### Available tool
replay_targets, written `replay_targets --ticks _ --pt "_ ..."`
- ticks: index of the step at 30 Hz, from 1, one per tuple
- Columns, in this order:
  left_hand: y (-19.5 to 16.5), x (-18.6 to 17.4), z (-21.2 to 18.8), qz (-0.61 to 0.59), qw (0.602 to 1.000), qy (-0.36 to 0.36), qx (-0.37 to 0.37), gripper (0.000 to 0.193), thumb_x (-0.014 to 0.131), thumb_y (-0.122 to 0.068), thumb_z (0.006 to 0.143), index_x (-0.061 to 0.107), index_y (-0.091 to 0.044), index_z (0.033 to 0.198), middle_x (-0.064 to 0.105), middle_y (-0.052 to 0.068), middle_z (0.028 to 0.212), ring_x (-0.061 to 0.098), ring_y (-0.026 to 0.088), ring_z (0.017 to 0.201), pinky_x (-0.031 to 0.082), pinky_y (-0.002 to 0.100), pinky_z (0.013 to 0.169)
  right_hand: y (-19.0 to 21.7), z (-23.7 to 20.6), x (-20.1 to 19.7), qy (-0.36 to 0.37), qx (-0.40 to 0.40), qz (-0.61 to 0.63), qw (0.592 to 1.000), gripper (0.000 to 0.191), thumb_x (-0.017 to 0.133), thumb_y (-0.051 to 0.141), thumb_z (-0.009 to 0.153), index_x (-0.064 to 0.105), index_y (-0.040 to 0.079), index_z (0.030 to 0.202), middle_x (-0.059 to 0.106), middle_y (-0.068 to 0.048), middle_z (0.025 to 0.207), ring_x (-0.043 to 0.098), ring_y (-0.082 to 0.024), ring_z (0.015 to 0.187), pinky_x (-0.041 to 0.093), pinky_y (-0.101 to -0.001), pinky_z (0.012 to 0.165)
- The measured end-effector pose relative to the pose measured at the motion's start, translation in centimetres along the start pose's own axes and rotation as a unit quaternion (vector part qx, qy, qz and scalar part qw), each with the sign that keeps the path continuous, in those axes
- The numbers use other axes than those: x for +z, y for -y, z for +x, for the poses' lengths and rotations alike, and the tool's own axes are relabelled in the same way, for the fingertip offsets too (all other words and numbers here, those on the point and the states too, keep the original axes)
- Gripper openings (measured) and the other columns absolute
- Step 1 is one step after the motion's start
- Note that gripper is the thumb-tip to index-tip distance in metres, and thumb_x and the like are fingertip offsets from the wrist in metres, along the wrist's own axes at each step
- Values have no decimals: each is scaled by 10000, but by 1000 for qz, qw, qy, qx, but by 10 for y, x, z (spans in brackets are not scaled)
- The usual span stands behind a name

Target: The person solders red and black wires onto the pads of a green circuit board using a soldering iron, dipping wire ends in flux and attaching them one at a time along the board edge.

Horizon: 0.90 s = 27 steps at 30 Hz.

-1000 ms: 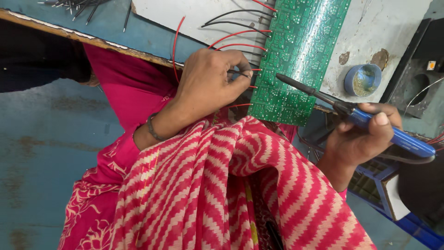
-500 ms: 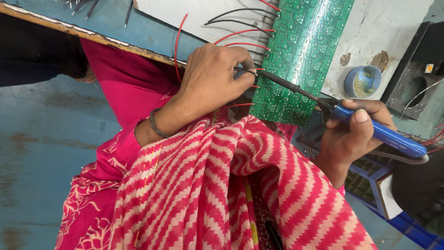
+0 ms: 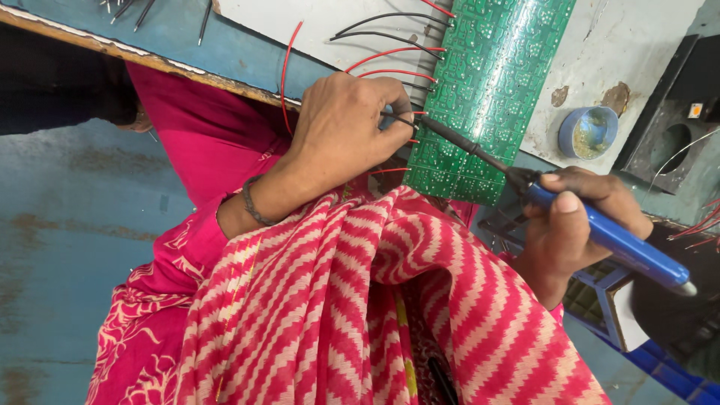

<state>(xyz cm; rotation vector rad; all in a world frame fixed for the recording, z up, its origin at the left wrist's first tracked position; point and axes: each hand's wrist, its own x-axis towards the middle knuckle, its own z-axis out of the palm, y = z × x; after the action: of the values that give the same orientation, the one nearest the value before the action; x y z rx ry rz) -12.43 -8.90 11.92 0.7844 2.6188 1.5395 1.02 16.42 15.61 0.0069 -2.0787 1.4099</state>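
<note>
Blue-painted workbench (image 3: 225, 52) with a white sheet (image 3: 637, 45) on it forms the background, and a long green circuit board (image 3: 487, 97) lies across that sheet, its near end overhanging the bench edge toward my lap. My left hand (image 3: 345, 142) rests just left of the board, fingers curled shut, pinching a thin wire (image 3: 397, 118) against the board's left edge. My right hand (image 3: 577, 225), lower right of the board, is wrapped closed around the blue handle of a soldering iron (image 3: 600, 232); its dark shaft runs up and left across the board so that the tip meets the pinched wire right at my left fingertips. Above the left hand, several red and black wires (image 3: 390, 56) already stand attached along the same edge, which I judge as finished joints. One short red wire (image 3: 390, 171) shows below the hand; whether it is soldered I cannot tell. A small blue tin (image 3: 589, 131) sits beyond the right hand. I judge the work well advanced, one joint in hand.
</note>
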Motion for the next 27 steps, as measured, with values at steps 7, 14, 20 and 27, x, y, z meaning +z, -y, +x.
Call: replay_targets --ticks 7,14,20,27 --pt "0 1 0 -2 1000 1 -4 105 755 -226 809 771 -122 821 685 75 638 674 283 577 521 409 566 0 3 3 -48 0 11 999 393 675 281 991 519 -79 975 612 -182 842 520 -161 468 442 -254 423" --pt "-1 1 -1 -3 1000 -4 -5 107 761 -232 807 770 -125 810 688 69 645 676 284 589 522 412 577 -3 -2 -10 -51 59 26 997 431 693 293 1017 596 -115 921 625 -191 843 532 -190 498 441 -262 458" --pt "-1 1 1 3 1000 2 -7 122 769 -247 804 769 -125 814 683 70 632 673 283 578 520 418 577 -6 -3 -9 -38 67 32 997 435 721 287 1006 628 -127 913 632 -195 829 559 -197 510 456 -264 477" --pt "-1 1 1 9 1000 5 -7 134 775 -255 791 760 -123 802 685 78 640 674 297 590 516 429 576 6 4 1 1 21 8 1000 381 724 257 1002 599 -95 928 641 -179 813 561 -185 513 467 -262 480"
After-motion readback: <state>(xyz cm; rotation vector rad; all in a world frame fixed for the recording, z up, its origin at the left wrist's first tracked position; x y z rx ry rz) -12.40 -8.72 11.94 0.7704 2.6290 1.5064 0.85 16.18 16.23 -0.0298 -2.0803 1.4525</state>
